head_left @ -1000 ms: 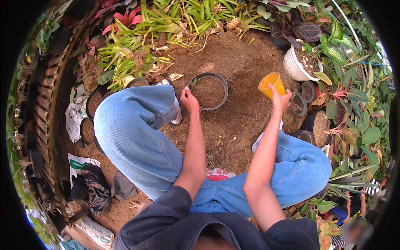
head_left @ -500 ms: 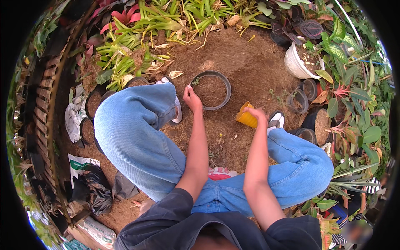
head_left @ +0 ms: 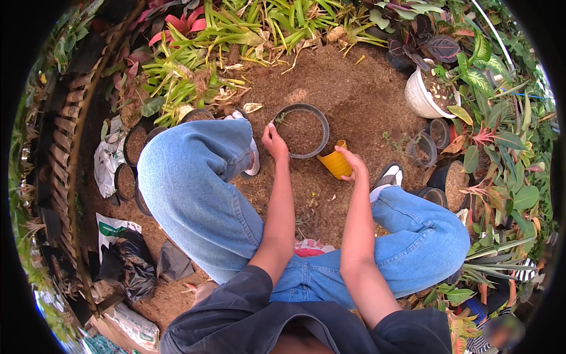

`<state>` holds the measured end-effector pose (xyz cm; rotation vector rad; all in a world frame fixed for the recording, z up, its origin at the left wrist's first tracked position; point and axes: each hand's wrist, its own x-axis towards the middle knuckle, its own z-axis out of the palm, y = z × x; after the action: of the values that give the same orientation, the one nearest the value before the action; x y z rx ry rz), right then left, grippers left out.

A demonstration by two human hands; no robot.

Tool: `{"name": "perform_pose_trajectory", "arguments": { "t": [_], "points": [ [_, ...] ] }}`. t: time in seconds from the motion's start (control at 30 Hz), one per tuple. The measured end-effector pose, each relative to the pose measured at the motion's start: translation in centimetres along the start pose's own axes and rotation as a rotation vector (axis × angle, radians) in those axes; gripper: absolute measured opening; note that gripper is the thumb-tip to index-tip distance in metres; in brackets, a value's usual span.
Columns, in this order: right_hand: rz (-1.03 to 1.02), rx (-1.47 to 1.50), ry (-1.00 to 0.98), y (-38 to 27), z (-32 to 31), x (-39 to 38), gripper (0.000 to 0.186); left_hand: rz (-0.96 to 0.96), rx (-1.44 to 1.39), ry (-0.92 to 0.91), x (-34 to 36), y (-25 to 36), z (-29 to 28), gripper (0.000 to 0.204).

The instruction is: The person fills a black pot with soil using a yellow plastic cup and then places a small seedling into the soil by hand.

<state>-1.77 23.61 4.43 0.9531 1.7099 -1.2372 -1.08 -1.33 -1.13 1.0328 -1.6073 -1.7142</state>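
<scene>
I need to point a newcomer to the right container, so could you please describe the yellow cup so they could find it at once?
Start at the bare brown soil patch ringed by green plants, then find the round black pot filled with soil between the person's knees. Just to its right, the yellow cup lies tipped toward that pot under the right hand. It is the only bright yellow container; the neighbouring pots are black or white.
</scene>
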Motion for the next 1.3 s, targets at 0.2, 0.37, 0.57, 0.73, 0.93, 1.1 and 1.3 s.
{"name": "perform_pose_trajectory", "arguments": {
  "t": [0.2, 0.37, 0.57, 0.73, 0.93, 1.1, 1.3],
  "points": [
    [0.133, 0.151, -0.008, 0.3, -3.1, -0.4, 0.120, 0.001, 0.013, 0.014, 0.7, -1.3, -0.5, 0.039],
    [-0.091, 0.314, 0.016, 0.6, -5.3, -0.9, 0.093, -0.026, -0.062, 0.001, 0.8, -1.5, -0.5, 0.040],
    [-0.462, 0.186, 0.056, -2.9, -5.0, -4.4, 0.091, -0.050, -0.100, -0.002, -0.1, -0.4, -0.3, 0.038],
    [-0.715, -0.119, 0.138, -7.1, -3.1, -9.3, 0.098, -0.073, -0.111, -0.001, 0.4, -0.5, -0.7, 0.038],
    [-0.938, -0.518, 0.322, -9.6, -0.8, -12.1, 0.109, -0.063, -0.106, 0.020, 0.2, -0.4, -0.4, 0.038],
    [-0.938, -0.724, 0.393, -10.3, 3.3, -14.4, 0.114, -0.063, -0.099, 0.034, 0.3, -0.4, -0.5, 0.038],
    [-0.916, -0.794, 0.479, -10.5, 5.5, -15.3, 0.116, -0.070, -0.108, 0.058, 0.3, -0.5, -0.4, 0.038]
  ]
}}
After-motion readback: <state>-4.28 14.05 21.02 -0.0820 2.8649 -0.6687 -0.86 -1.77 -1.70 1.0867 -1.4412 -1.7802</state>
